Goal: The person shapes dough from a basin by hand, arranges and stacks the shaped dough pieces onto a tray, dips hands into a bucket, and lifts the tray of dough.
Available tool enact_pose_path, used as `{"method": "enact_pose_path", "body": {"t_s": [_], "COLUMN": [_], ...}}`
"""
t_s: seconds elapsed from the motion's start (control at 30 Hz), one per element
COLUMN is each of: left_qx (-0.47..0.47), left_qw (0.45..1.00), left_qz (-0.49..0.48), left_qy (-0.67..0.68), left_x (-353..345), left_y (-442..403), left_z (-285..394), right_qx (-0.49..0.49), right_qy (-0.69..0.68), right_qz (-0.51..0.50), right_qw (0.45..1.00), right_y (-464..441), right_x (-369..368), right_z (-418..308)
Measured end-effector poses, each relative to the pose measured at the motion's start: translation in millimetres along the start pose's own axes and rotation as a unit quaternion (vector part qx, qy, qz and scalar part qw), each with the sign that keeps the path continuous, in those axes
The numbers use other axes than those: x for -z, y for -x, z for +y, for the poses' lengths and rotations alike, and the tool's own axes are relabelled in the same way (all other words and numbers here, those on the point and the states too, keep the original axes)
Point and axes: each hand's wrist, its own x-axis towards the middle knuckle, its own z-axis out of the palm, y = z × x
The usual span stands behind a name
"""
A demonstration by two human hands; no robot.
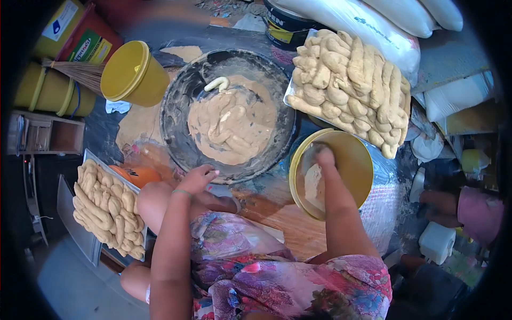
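Observation:
My right hand (323, 156) reaches down inside a yellow bucket (360, 160); its fingers are blurred and partly hidden, beside some pale powder (313, 184) low in the bucket. Near the front rim of a wide black basin (176, 128), my left hand (198, 178) hangs with its fingers loosely bent and apart, holding nothing. In the basin lies a bed of brown powder (261, 109) with several powder-coated dough strips (226, 125) on it. One paler, curved dough piece (217, 83) lies at the back left of the powder.
Trays piled with dough pieces stand at the back right (349, 88) and front left (109, 208). A yellow tub (133, 74) is left of the basin. An orange container (140, 175) is by my left knee. White sacks (362, 32) lie behind. Another person's leg (440, 205) shows at right.

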Motion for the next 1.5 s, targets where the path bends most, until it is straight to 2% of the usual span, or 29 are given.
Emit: {"method": "enact_pose_path", "body": {"t_s": [0.1, 0.13, 0.2, 0.27, 0.33, 0.37, 0.4, 0.5, 0.57, 0.63, 0.7, 0.73, 0.77, 0.8, 0.83, 0.93, 1.03, 1.13, 1.17, 1.23, 1.33, 1.37, 1.5], "left_qx": [0.0, -0.007, -0.006, -0.002, 0.0, 0.003, 0.003, -0.001, -0.007, -0.013, -0.017, -0.019, -0.017, -0.015, -0.013, -0.014, -0.016, -0.017, -0.004, 0.021, -0.036, -0.03, -0.012], "left_qw": [1.0, 1.0, 1.0, 1.0, 1.0, 1.0, 1.0, 1.0, 1.0, 1.0, 1.0, 1.0, 1.0, 1.0, 1.0, 1.0, 1.0, 0.999, 1.0, 0.999, 0.999, 1.0, 1.0], "left_qz": [-0.009, -0.008, -0.005, -0.003, -0.002, -0.004, -0.006, -0.003, -0.005, -0.015, -0.006, 0.0, 0.0, 0.0, 0.0, 0.0, -0.003, -0.008, -0.019, -0.036, 0.003, -0.007, -0.017], "left_qy": [-0.005, -0.003, 0.012, 0.013, 0.004, -0.002, -0.008, -0.007, 0.002, 0.014, 0.0, -0.007, -0.009, -0.011, -0.013, -0.023, -0.006, -0.027, -0.012, 0.027, 0.002, -0.001, -0.004], "left_x": [-1.2, -1.3, -0.7, 1.0, -0.1, -0.7, 0.6, 2.2, 2.8, 2.0, -0.1, -0.4, -0.5, -0.6, -0.7, 1.9, -1.5, 0.1, 1.8, 7.2, 2.5, 1.3, 6.9], "left_y": [-9.1, -11.3, -13.6, -12.7, -12.5, -11.2, -9.6, -8.4, -9.3, -11.2, -10.5, -10.1, -10.4, -10.5, -10.7, -7.7, -12.0, -12.8, -11.5, -6.7, -11.8, -13.6, -14.0], "left_z": [-2.5, -3.6, -4.1, -6.4, -8.9, -7.8, -4.3, 0.2, -1.6, -6.1, -7.1, -7.2, -8.0, -7.9, -8.0, -5.0, -16.1, -8.6, -3.5, 11.7, -1.3, -3.0, 5.6], "right_qx": [-0.035, -0.007, 0.054, 0.234, 0.246, 0.161, 0.073, 0.001, 0.118, 0.202, 0.262, 0.186, 0.104, 0.018, -0.034, -0.039, -0.045, -0.087, -0.104, -0.117, -0.099, -0.082, -0.046], "right_qy": [-0.207, -0.111, 0.08, 0.052, -0.045, -0.126, -0.204, -0.198, 0.033, 0.182, 0.25, 0.113, -0.027, -0.167, -0.197, -0.37, -0.431, -0.433, -0.396, -0.34, -0.226, -0.202, -0.198], "right_qz": [0.027, 0.075, 0.171, 0.178, 0.072, -0.038, -0.144, -0.243, -0.215, -0.212, -0.241, -0.148, -0.049, 0.051, 0.072, 0.042, -0.017, 0.018, 0.049, 0.029, -0.005, -0.027, -0.131], "right_qw": [0.977, 0.991, 0.981, 0.954, 0.966, 0.978, 0.966, 0.95, 0.969, 0.938, 0.9, 0.965, 0.993, 0.984, 0.977, 0.927, 0.901, 0.897, 0.911, 0.933, 0.969, 0.976, 0.97], "right_y": [-14.7, -4.6, 17.2, -11.4, -10.5, 11.0, 32.3, 60.9, 39.0, 37.8, 33.6, 29.4, 25.3, 26.7, 32.5, -25.2, -8.9, -2.5, -9.7, 4.4, 22.4, 27.8, 35.3], "right_x": [-27.9, -33.6, -56.5, -122.2, -129.1, -99.8, -64.8, -12.8, -36.2, -25.5, 5.1, -1.8, -9.6, -9.4, 4.1, -44.0, -18.0, -10.7, -24.0, -36.1, -57.7, -61.6, -58.2], "right_z": [23.1, 10.1, -17.1, 8.2, 5.8, -9.9, -26.6, -38.2, -3.9, 0.9, -3.8, 4.6, 13.9, 14.5, 3.8, 35.4, 5.4, -17.5, -17.5, -39.3, -45.4, -43.5, -31.8]}}
